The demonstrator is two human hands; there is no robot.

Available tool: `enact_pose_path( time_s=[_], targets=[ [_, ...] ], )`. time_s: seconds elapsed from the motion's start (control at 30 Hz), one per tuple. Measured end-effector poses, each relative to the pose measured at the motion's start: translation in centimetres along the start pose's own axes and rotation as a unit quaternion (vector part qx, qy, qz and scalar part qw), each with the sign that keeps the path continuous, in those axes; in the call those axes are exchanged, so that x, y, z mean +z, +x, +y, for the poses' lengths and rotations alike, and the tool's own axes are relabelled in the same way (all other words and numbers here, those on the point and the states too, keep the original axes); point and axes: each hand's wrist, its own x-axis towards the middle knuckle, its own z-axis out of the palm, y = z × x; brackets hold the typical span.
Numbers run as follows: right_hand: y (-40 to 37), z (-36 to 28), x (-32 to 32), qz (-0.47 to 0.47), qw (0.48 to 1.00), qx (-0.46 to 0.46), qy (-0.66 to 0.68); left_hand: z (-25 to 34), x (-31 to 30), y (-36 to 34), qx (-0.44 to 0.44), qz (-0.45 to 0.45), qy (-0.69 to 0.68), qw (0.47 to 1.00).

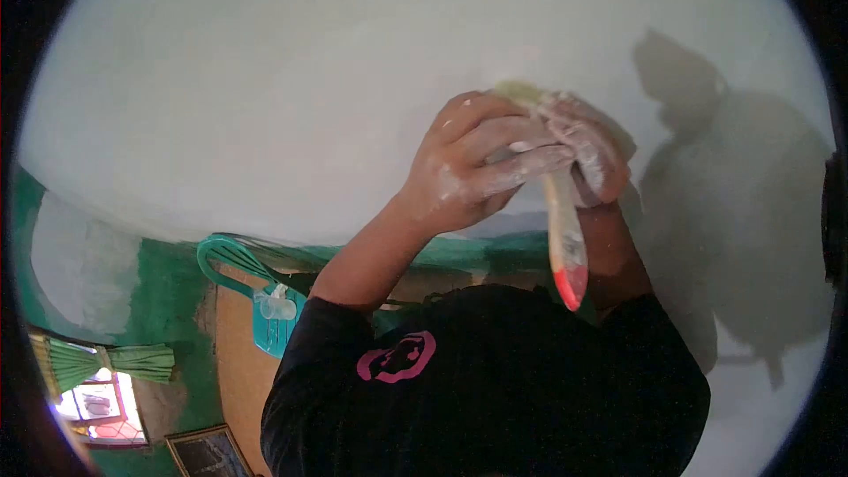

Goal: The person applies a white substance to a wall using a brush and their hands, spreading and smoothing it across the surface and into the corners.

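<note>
A paintbrush with a pale handle and red tip [566, 238] hangs handle-down between both hands, in front of the white wall [265, 79]. Its yellowish bristles [519, 91] show above the fingers. My left hand [486, 155], smeared with white, has its fingers bent around the brush near its head. My right hand [590, 148], also coated in white, closes on the brush's upper part from the other side. The fingers of both hands meet there, and they hide the middle of the brush.
A green plastic chair [276, 327] with a clear cup [277, 306] on it stands at lower left. Beyond are a green wall [181, 283], a window with green curtains [132, 362] and a framed picture [210, 454]. Shadows fall on the white wall at right.
</note>
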Motion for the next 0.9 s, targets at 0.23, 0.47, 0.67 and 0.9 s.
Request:
enact_pose_path(
  time_s=[0.23, 0.47, 0.67, 0.9],
  targets=[
    [-3.2, 0.7, -0.5, 0.092, 0.995, 0.046, 0.019, 0.3, 3.8, -0.3, -0.014, -0.04, -0.072, 0.997],
    [-11.2, -2.5, -1.9, -0.162, 0.927, 0.329, 0.082, 0.9, 6.6, -5.9, -0.15, -0.193, -0.172, 0.954],
    [-9.3, -0.8, -3.5, -0.146, 0.94, 0.309, 0.0, 0.3, 8.0, -3.4, -0.13, -0.16, -0.185, 0.961],
    [-5.6, 3.0, -4.6, 0.173, 0.985, 0.006, 0.01, 0.4, 5.1, 2.3, 0.022, -0.042, 0.038, 0.998]
  ],
)
